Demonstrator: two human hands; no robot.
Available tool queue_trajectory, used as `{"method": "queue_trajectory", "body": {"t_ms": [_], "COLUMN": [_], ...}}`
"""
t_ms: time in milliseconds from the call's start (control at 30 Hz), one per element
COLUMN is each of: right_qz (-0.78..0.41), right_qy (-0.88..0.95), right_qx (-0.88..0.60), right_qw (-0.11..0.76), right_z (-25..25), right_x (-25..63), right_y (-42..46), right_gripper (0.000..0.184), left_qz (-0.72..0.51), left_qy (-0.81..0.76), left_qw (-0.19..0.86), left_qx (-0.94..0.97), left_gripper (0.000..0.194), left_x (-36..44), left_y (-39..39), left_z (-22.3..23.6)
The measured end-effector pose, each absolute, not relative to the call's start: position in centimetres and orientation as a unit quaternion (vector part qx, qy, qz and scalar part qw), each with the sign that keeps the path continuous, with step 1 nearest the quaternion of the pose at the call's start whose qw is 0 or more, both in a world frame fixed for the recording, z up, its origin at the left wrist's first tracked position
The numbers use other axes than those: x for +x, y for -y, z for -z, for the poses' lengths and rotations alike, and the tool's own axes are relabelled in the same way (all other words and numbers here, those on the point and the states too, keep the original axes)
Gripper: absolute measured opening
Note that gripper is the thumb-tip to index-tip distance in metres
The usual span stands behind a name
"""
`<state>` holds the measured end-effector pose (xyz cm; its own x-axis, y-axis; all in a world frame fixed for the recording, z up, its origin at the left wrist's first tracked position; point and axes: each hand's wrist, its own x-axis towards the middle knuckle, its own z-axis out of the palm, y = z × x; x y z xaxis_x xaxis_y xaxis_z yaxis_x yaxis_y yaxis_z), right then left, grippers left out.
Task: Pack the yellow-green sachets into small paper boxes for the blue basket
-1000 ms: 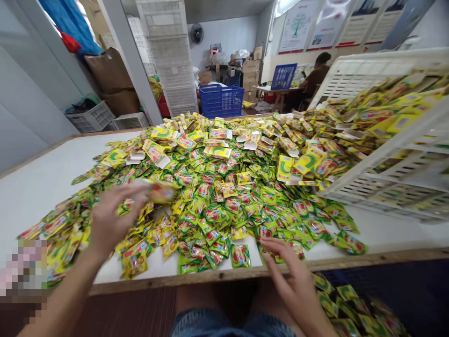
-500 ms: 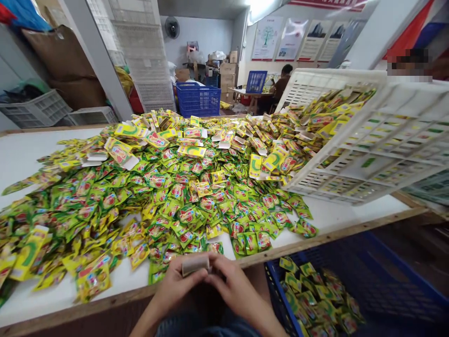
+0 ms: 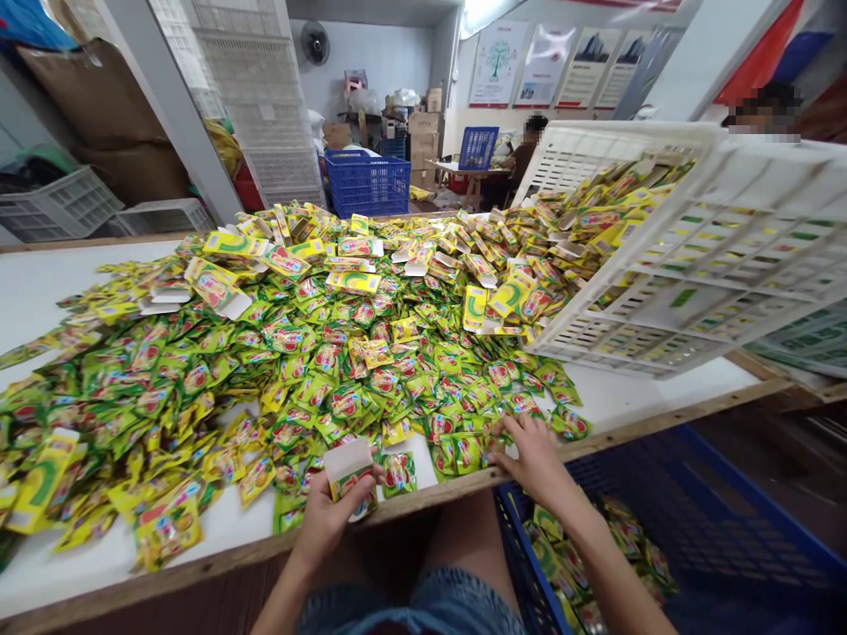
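My left hand is closed round a small carton, its pale end flap standing open at the top and a green and red printed face below. Just right of it, a single green sachet lies on the white tabletop. My right hand is at the table's front edge, thumb and fingers bent round the right side of a green sachet in a short row. The fingertips partly cover that side. Behind both hands spreads a large heap of green and yellow sachets.
Yellow flattened-looking cartons lie along the heap's back. A tilted white crate spills more cartons at right. Below the wooden table edge, a blue crate holds filled cartons. Two other people are farther back.
My hands have parted. My left hand keeps the carton, now turned with its flap up, while my right hand has moved right to the row of sachets.
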<state>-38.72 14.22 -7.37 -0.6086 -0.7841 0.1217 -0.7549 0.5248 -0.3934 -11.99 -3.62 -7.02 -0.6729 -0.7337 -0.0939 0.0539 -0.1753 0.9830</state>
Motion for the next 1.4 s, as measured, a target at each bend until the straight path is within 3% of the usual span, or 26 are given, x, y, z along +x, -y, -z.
{"method": "queue_trajectory", "body": {"t_ms": [133,233,367,567,767,967,1167,1400], "right_qz": [0.398,0.572,0.650,0.596,0.588,0.542,0.456,0.453], "right_qy": [-0.798,-0.708,-0.638,-0.615,-0.585,-0.719,-0.808,-0.805], "right_qx": [-0.422,-0.335,-0.257,-0.375,-0.418,-0.363,-0.333,-0.351], "right_qw": [0.163,0.242,0.323,0.356,0.370,0.241,0.166,0.157], "right_z": [6.0,4.6,3.5,3.7,3.9,2.5,2.2,3.0], "right_x": [-39.0,-38.2,-35.8,-31.1,-29.0,-33.3,-34.3,-33.1], "right_y": [-13.3,-11.5,-8.4,-5.8,-4.4,3.4,10.5,10.6], "right_gripper": [0.017,0.029,0.041,0.024,0.026,0.033,0.013,0.040], "left_qz": [0.712,0.710,0.723,0.783,0.751,0.750,0.741,0.746], "left_qy": [0.568,0.571,0.571,0.542,0.472,0.447,0.461,0.480], "left_qw": [0.290,0.287,0.264,0.168,0.311,0.359,0.358,0.331], "left_qx": [0.293,0.294,0.286,0.256,0.341,0.330,0.333,0.321], "left_gripper": [0.036,0.037,0.037,0.037,0.045,0.052,0.056,0.050], "left_x": [-11.9,-11.9,-11.9,-12.8,-13.8,-13.3,-13.4,-13.1], "left_y": [3.7,3.7,3.4,2.1,2.4,2.4,2.4,3.0], "left_z": [7.3,7.2,5.8,4.4,6.0,6.4,6.9,7.7]}}
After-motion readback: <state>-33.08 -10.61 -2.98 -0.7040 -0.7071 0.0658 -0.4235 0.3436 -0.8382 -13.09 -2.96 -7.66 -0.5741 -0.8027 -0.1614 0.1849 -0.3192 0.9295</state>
